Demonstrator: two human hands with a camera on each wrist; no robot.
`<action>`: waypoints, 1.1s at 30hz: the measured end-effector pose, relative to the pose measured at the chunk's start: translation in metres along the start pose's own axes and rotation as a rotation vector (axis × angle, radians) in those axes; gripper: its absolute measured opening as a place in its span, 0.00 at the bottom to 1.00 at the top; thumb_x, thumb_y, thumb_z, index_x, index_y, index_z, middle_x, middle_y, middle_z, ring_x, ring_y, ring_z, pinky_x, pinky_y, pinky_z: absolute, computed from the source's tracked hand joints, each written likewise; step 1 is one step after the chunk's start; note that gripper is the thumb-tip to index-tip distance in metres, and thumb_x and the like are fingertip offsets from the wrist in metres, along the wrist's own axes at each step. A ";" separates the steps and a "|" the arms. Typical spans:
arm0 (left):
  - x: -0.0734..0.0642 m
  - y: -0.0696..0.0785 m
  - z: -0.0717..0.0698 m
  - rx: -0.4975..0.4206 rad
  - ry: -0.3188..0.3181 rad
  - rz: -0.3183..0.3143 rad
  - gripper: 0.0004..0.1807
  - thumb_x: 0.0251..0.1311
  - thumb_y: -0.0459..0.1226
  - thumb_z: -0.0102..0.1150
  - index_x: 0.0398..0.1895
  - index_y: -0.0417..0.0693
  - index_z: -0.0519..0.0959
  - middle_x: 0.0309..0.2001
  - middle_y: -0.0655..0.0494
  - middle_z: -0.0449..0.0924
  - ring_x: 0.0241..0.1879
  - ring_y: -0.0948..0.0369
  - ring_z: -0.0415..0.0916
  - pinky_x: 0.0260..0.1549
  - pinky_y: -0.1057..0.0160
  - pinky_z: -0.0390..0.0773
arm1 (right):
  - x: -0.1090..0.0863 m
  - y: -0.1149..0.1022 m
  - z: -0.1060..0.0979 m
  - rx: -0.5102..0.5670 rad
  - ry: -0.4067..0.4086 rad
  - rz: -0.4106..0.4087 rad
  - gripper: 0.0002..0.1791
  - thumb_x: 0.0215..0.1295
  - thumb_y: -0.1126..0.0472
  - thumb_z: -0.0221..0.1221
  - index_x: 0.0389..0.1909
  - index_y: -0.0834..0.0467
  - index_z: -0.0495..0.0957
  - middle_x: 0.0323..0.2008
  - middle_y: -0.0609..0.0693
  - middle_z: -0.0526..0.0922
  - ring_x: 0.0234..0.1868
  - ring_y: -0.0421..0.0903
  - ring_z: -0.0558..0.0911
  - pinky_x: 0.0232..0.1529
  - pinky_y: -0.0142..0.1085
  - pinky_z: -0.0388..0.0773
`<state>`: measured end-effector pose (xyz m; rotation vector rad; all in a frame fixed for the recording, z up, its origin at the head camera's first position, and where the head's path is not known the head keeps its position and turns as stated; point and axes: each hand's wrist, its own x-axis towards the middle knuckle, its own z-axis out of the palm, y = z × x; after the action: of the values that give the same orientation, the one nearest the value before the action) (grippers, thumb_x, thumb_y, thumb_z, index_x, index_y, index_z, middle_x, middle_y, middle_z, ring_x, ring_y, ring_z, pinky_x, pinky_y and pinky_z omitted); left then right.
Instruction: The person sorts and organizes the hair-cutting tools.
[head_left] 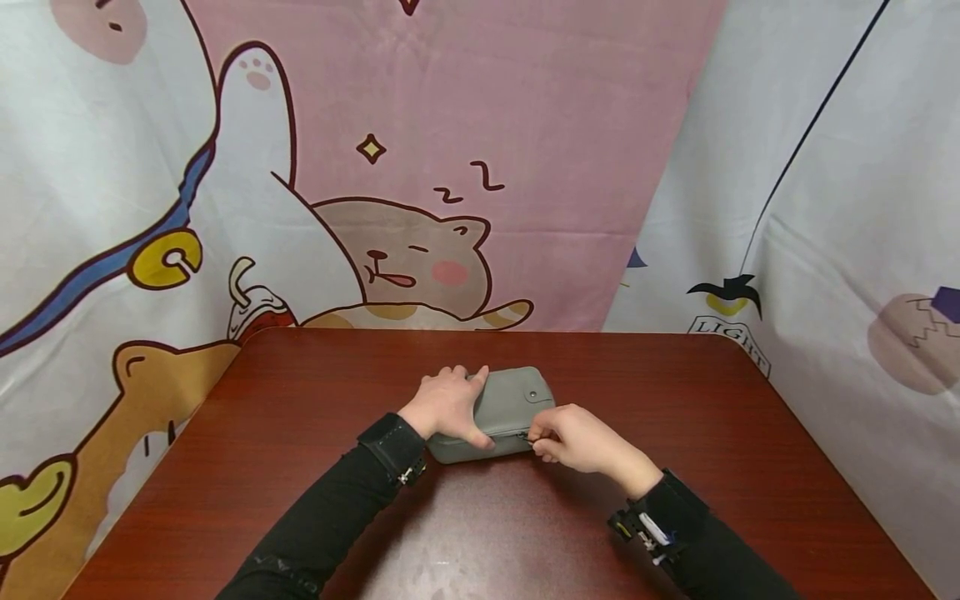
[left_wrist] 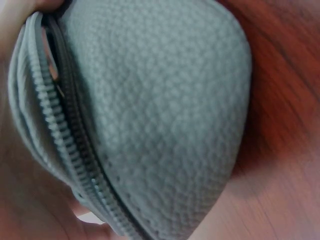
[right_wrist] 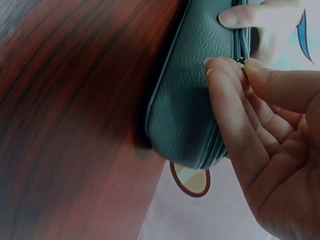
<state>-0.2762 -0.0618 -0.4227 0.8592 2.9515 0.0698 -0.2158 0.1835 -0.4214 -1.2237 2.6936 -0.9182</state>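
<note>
A grey-green pebbled leather zip pouch [head_left: 504,408] with a snap tab lies on the table. My left hand [head_left: 450,406] holds its left part, the thumb pressed near the zipper and the other fingers over the top and far side. At the pouch's right front, my right hand [head_left: 576,439] pinches the zipper pull [right_wrist: 243,69] between thumb and fingertips. Along the left end, in the left wrist view, the zipper teeth [left_wrist: 52,110] stand apart, with a narrow dark gap between the two rows. What the pouch contains is mostly hidden.
The reddish-brown wooden table [head_left: 315,500] has rounded far corners. Behind it hangs a cloth [head_left: 562,167] printed with cartoon animals, and more printed cloth hangs at both sides.
</note>
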 end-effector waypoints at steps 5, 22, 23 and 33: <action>0.000 0.001 0.000 0.002 -0.007 -0.002 0.69 0.29 0.73 0.67 0.77 0.48 0.58 0.55 0.46 0.74 0.48 0.51 0.71 0.38 0.47 0.74 | 0.004 -0.004 0.004 -0.022 0.007 -0.025 0.04 0.63 0.70 0.64 0.31 0.59 0.79 0.23 0.42 0.79 0.24 0.29 0.75 0.26 0.28 0.75; -0.003 0.002 -0.003 0.022 -0.001 0.001 0.70 0.29 0.73 0.69 0.77 0.48 0.58 0.56 0.45 0.74 0.50 0.50 0.72 0.38 0.46 0.75 | 0.020 -0.021 0.012 -0.052 -0.067 0.046 0.05 0.62 0.70 0.65 0.31 0.57 0.80 0.23 0.41 0.80 0.23 0.30 0.76 0.26 0.27 0.74; -0.003 0.002 -0.003 0.022 0.000 0.001 0.70 0.29 0.73 0.69 0.77 0.48 0.58 0.56 0.45 0.74 0.50 0.50 0.72 0.38 0.46 0.75 | 0.021 -0.022 0.013 -0.053 -0.067 0.046 0.05 0.62 0.70 0.65 0.31 0.58 0.80 0.23 0.41 0.80 0.23 0.30 0.76 0.26 0.27 0.74; -0.003 0.001 -0.002 0.033 0.007 0.008 0.70 0.28 0.73 0.69 0.77 0.48 0.58 0.55 0.46 0.74 0.49 0.51 0.71 0.38 0.48 0.73 | 0.021 -0.019 0.014 -0.084 -0.076 0.037 0.04 0.61 0.67 0.67 0.33 0.57 0.81 0.25 0.39 0.80 0.25 0.31 0.74 0.27 0.28 0.74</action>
<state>-0.2730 -0.0626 -0.4201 0.8769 2.9640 0.0246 -0.2136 0.1526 -0.4186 -1.1929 2.7103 -0.7456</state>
